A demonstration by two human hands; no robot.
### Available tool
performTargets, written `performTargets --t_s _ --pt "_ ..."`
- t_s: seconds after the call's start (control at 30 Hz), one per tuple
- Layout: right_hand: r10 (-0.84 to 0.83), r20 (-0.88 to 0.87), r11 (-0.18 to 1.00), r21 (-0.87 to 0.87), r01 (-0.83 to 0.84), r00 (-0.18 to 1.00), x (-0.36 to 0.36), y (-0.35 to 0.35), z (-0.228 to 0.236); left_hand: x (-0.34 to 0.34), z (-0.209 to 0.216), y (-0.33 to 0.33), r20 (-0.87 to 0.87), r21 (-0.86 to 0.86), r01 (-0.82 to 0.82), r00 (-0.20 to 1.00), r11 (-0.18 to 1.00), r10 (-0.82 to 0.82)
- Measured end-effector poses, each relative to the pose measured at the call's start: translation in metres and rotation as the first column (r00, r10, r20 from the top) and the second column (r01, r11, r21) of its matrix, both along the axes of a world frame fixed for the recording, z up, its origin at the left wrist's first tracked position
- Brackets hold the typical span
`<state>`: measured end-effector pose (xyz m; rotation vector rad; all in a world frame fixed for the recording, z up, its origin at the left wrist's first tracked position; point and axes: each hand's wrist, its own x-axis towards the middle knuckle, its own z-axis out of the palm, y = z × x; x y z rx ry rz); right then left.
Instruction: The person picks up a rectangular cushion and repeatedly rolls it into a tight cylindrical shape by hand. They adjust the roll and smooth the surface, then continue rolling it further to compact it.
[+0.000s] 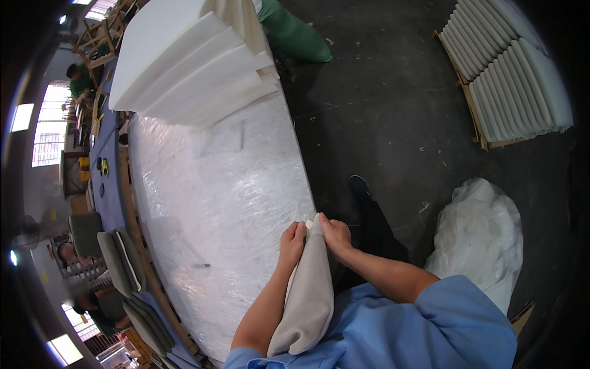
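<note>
A beige-grey fabric cushion cover [307,295] hangs bunched between my forearms, its wide end against my body and its narrow end pointing away from me. My left hand [292,241] is closed on the left side of the narrow end, knuckles up. On the other side, my right hand [335,236] pinches the cover's edge with the thumb along the top. A small bit of pale foam or lining [310,224] shows between the two hands. Both hands are at the right edge of the plastic-covered table [215,178]. What is inside the cover is hidden.
White foam sheets [190,67] are stacked at the table's far end, near a green sack [295,34]. Grey cushions [123,261] line a blue bench at left, with people beyond. Right are a pallet of pale cushions [510,86] and a plastic-wrapped bundle [479,227].
</note>
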<state>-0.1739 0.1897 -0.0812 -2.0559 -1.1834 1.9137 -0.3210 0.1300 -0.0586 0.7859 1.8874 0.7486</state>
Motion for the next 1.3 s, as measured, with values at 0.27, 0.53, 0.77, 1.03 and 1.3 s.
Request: performTargets --t_s 0.27,0.53,0.77,1.03,1.3 --pt "0.149 0.284 0.97 0.142 -0.196 0.947 -0.006 0.002 -0.026 0.013 -0.023 0.042 -0.191 -0.063 0.024 0.981 0.998 -0.035" --pt "0.069 0.303 0.998 -0.027 -0.064 0.95 -0.01 0.006 -0.045 0.015 -0.037 0.055 -0.408 -0.118 -0.001 0.912 0.993 -0.047" --pt "-0.059 0.316 0.998 0.037 0.05 0.947 -0.02 -0.01 -0.087 0.013 -0.062 0.062 -0.442 -0.27 0.149 0.858 0.951 -0.26" --pt "-0.071 0.24 0.994 0.095 0.049 0.968 -0.023 -0.009 -0.106 0.005 -0.065 0.055 -0.442 -0.206 0.164 0.864 0.965 -0.242" --pt "-0.178 0.251 0.976 -0.077 0.203 0.951 -0.005 -0.014 -0.078 -0.007 -0.036 -0.004 -0.076 -0.237 0.212 0.969 0.948 -0.236"
